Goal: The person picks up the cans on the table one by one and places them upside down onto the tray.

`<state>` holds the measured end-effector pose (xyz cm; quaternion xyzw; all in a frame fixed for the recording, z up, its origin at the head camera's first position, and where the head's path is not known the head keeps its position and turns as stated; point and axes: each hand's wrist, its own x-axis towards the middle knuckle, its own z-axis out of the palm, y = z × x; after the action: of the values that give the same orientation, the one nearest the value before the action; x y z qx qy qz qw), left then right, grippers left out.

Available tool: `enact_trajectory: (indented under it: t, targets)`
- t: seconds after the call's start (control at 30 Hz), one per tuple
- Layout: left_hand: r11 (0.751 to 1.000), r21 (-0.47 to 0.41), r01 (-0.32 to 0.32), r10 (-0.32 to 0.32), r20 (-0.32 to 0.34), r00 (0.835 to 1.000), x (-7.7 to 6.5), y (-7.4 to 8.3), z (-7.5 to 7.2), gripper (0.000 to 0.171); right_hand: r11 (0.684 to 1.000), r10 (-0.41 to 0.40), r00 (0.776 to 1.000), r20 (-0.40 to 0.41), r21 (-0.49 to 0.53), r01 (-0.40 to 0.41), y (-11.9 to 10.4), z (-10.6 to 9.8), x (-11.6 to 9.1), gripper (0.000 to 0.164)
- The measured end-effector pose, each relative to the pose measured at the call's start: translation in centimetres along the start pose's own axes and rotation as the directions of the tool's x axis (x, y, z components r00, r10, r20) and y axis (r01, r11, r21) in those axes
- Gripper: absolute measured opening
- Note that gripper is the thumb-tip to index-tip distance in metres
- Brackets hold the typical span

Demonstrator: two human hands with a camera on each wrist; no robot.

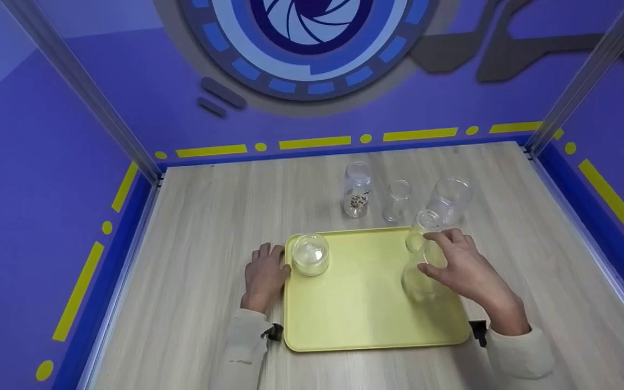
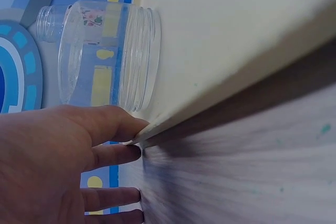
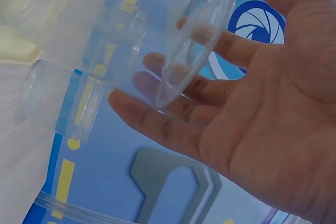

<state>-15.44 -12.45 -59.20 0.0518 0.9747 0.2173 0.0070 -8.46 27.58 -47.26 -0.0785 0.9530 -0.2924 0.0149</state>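
Fingers and thumb of the right hand (image 1: pixel 466 271) are set apart across the rim of a clear, round glass vessel (image 1: pixel 416 283), holding it by its upper end. It is over the right half of a yellow rectangular tray (image 1: pixel 363 325) with a raised rim, between the middle and the right edge. Its mouth faces up towards the palm, and its long axis runs close to vertical; whether its base touches the tray cannot be told. Just beyond it, by the tray's far right corner, is a small clear jar (image 1: pixel 416 241).

The left hand (image 1: pixel 265 274) pinches the rim at the tray's left edge between thumb and forefinger, the other fingers spread alongside. Near it, at the far left corner, a squat clear jar (image 1: pixel 311 262) stands with its ridged end down.

Under the tray is a pale wood-grain counter (image 1: pixel 193 227). Beyond the tray's far edge stand a clear bottle with a brown floral print (image 1: pixel 357 197), a slim clear glass (image 1: pixel 396 201) and a wide clear glass (image 1: pixel 453 201). Blue-violet walls (image 1: pixel 128 86) with yellow dashes and dots enclose the counter, metal posts (image 1: pixel 87 86) at the corners; a round blue-and-grey emblem (image 1: pixel 312 70) marks the far wall.
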Motion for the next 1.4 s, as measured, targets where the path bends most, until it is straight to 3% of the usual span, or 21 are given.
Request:
enact_trajectory:
  t: [0.47, 1.4]
  targets:
    - [0.999, 0.026, -0.036, 0.036, -0.021, 0.999, -0.07, -0.22, 0.28, 0.042, 1.000, -0.009, 1.000, 0.015, 0.002, 0.009, 0.46, 0.24, -0.17, 0.061]
    - [0.999, 0.035, -0.031, 0.031, -0.012, 0.999, -0.08, -0.33, 0.11, 0.042, 1.000, 0.017, 0.998, 0.054, 0.010, -0.017, 0.94, 0.83, -0.31, 0.064]
